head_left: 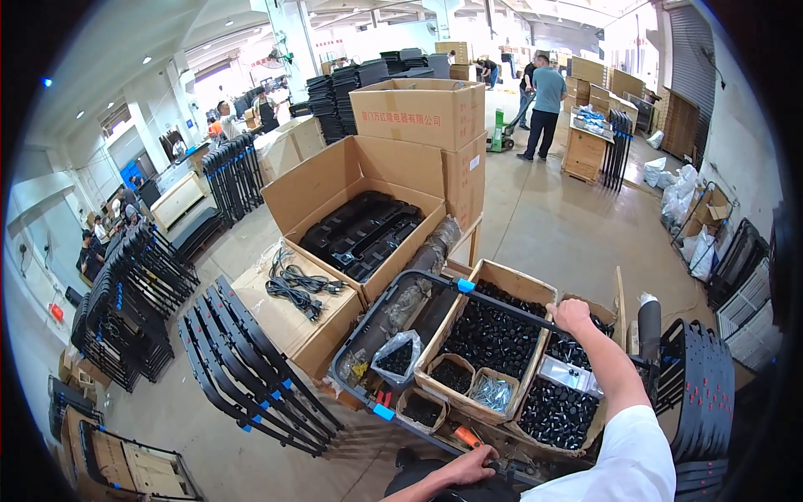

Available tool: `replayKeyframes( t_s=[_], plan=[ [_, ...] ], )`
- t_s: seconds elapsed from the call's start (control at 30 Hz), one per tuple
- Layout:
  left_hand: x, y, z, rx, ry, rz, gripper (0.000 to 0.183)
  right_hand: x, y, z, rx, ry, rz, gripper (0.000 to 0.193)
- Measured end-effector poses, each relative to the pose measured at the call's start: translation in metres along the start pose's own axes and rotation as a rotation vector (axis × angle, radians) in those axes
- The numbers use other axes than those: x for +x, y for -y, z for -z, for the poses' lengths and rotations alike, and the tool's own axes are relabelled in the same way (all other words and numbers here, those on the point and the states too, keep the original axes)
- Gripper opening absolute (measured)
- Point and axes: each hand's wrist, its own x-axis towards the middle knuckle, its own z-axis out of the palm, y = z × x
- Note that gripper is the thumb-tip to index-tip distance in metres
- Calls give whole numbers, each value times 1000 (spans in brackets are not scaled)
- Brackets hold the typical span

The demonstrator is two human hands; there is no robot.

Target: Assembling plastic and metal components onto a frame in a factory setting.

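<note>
1. Item: black, rounded-corner tubular frame, apparently metal, lying across the parts bins, its curved end to the left. Blue tape strips wrap its near and far bars.
2. Right hand: fingers curled closed round the far bar, above the right-hand bins.
3. Left hand: fingers bent closed on the near bar; underside of grip hidden. An orange-handled tool lies just beyond it.
4. Under and within the frame: open wooden crate of black knob-like parts, with a small brown tub of silver screws at its near side. To the left, a clear plastic bag holding small black pieces.
5. Handling (judged): stiff, moderate to light for its span; awkward rather than heavy. Smooth finish may slip or scratch; not fragile.
6. Hold (judged): one hand per long bar, opposite each other, clear of the tape; a one-ended grip would let the curved end dip into the loose parts.
</note>
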Motion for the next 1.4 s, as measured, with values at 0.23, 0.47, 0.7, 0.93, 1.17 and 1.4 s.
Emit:
replayKeyframes(
  t_s=[0.23, 0.47, 0.7, 0.93, 1.17, 1.4],
  plan=[
    [4, 3, 3, 10, 72, -81, 32, -7, -8, 2, -47, 8, -3, 56],
    [11, 12, -6, 106, 200, -88, 33, 2, -9, -6, -119, 131, 32, 39],
    [14, -5, -6, 234, 202, -80, 44, 13, -32, -23, -69, 25, 91, 32],
    [-1, 3, -4, -4, -8, 2, 56, -1, -8, 2, -153, 145, 111, 34],
    [-4, -13, 8, -76, 198, 43, 51, 4, -11, -7, -205, 175, 89, 31],
    [0, 0, -5, 64, 205, 24, 45, 11, -8, -19, -117, 29, 68, 30]
  ],
)
